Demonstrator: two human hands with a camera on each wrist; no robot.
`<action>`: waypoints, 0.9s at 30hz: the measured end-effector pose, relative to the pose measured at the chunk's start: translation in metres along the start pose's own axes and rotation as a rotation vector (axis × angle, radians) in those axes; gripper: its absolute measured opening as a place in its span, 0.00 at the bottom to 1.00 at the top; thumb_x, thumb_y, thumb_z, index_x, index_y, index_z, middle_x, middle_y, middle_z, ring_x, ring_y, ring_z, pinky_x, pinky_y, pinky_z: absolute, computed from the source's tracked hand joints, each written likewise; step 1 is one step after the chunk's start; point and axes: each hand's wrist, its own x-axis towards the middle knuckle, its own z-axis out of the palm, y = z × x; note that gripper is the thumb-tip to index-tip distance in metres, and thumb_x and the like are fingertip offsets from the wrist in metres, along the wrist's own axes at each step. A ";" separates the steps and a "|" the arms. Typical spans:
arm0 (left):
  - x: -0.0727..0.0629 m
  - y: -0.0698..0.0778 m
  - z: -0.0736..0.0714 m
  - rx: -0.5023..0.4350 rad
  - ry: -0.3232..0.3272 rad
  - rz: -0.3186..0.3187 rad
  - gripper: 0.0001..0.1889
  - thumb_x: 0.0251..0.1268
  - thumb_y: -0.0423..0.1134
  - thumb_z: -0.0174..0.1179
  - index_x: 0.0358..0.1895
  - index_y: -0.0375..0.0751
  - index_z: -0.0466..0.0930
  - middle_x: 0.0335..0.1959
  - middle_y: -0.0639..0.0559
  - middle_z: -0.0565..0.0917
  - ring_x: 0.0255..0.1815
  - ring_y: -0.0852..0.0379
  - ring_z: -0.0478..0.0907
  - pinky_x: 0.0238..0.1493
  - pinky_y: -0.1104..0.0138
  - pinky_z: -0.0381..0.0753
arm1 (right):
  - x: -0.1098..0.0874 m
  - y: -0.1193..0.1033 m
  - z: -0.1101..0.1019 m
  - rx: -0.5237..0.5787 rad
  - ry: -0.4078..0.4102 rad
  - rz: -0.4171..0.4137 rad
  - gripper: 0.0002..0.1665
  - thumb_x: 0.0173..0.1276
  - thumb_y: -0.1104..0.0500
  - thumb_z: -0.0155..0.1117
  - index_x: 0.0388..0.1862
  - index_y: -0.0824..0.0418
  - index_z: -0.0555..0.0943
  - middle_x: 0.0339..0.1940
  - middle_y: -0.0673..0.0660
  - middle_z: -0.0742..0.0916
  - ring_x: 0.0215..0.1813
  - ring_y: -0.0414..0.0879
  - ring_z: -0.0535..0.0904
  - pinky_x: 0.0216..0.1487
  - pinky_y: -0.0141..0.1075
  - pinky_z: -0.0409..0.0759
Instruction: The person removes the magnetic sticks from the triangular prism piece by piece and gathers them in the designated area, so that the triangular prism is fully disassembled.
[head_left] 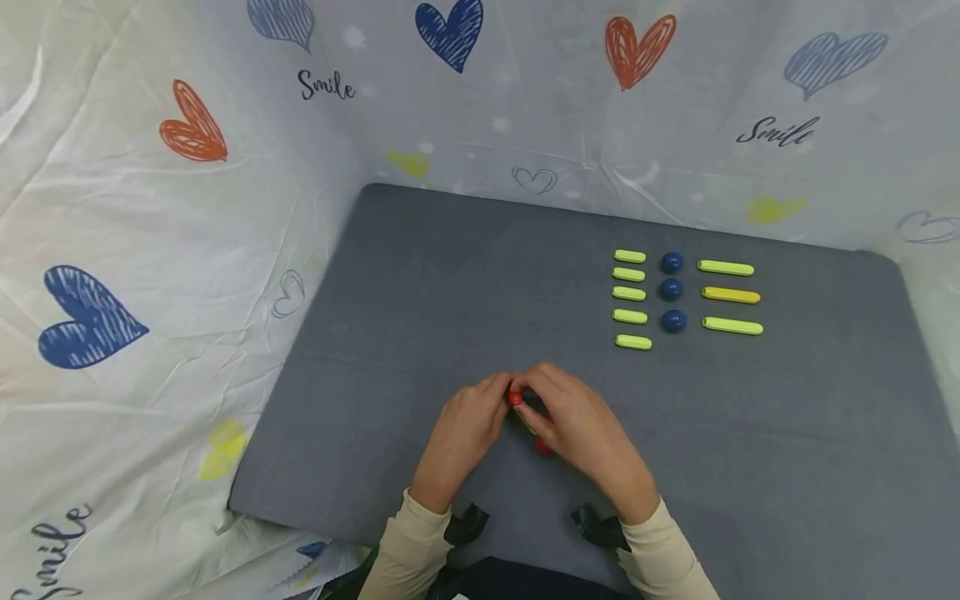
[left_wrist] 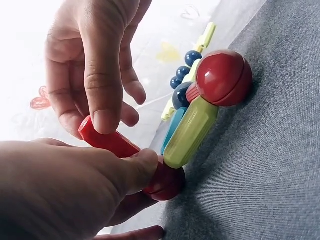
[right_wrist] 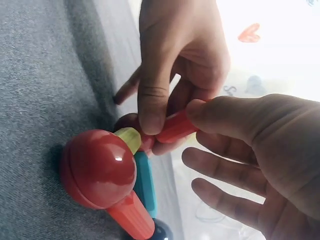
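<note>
Close to the near edge of the table, my two hands meet over a small structure of magnetic rods and balls. The left hand pinches a red ball at one corner, its thumb where the ball meets a red rod. Thumb and fingertips of the right hand pinch that rod's upper end; it slants up from the ball. A yellow-green rod links this ball to a second red ball. A teal rod, another red rod and a blue ball belong to the structure too.
On the grey table, at the back right, several short yellow-green rods lie in a column. Beside them are three blue balls, two longer yellow-green rods and a yellow rod. A heart-printed white sheet hangs behind.
</note>
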 end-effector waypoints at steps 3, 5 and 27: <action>0.000 0.000 -0.001 -0.003 -0.005 0.001 0.09 0.78 0.34 0.64 0.56 0.43 0.82 0.38 0.53 0.86 0.24 0.60 0.79 0.26 0.68 0.77 | 0.000 -0.001 0.001 -0.011 0.006 -0.010 0.16 0.67 0.61 0.80 0.50 0.54 0.84 0.46 0.47 0.85 0.43 0.46 0.84 0.45 0.40 0.83; 0.000 0.000 -0.001 -0.006 -0.011 0.002 0.10 0.78 0.34 0.64 0.57 0.42 0.82 0.41 0.52 0.87 0.26 0.59 0.81 0.27 0.67 0.79 | 0.000 -0.001 0.000 -0.012 0.010 -0.001 0.16 0.67 0.60 0.80 0.50 0.54 0.84 0.47 0.47 0.86 0.44 0.47 0.84 0.45 0.41 0.83; 0.001 -0.001 0.000 -0.064 -0.073 -0.055 0.15 0.76 0.40 0.66 0.61 0.46 0.81 0.50 0.55 0.88 0.33 0.63 0.81 0.34 0.67 0.82 | -0.018 0.031 -0.038 -0.094 0.092 0.192 0.19 0.69 0.62 0.74 0.57 0.58 0.82 0.46 0.53 0.87 0.46 0.50 0.84 0.50 0.48 0.86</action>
